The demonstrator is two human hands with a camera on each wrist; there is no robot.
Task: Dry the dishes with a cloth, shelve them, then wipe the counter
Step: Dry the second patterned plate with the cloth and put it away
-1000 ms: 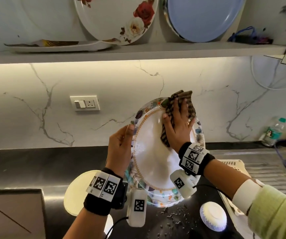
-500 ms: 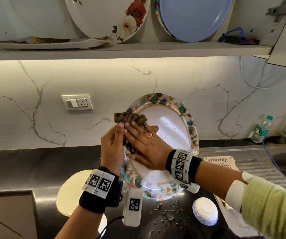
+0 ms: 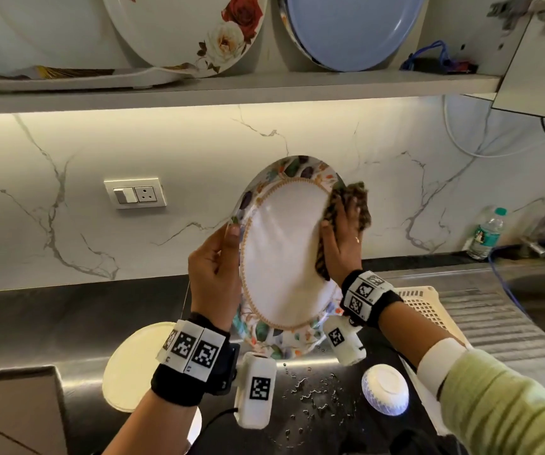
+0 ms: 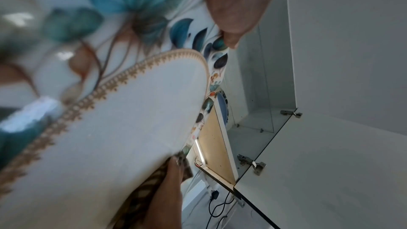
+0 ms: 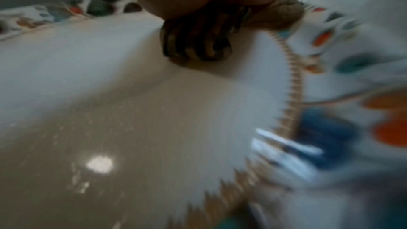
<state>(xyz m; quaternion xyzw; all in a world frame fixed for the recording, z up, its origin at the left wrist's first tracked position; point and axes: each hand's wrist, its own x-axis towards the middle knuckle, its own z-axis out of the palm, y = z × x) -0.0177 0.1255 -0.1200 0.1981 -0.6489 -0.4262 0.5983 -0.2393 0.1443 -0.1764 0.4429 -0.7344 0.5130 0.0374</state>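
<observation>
Plate (image 3: 284,257) upright above the tabletop (image 3: 67,316): our left hand (image 3: 213,274) grips its rim at 9 o'clock; our right hand (image 3: 343,238), fingers flat, presses the cloth (image 3: 353,195) at 2 o'clock.

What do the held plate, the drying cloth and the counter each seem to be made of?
Plate: probably glossy melamine or glazed ceramic, given its sheen and printed floral rim. Cloth: soft woven fabric, checked brown, crumpling under the right hand. Counter: dark polished stone or steel; it reflects light.

left hand (image 3: 213,274) gripping, right hand (image 3: 343,238) pressing flat
</observation>
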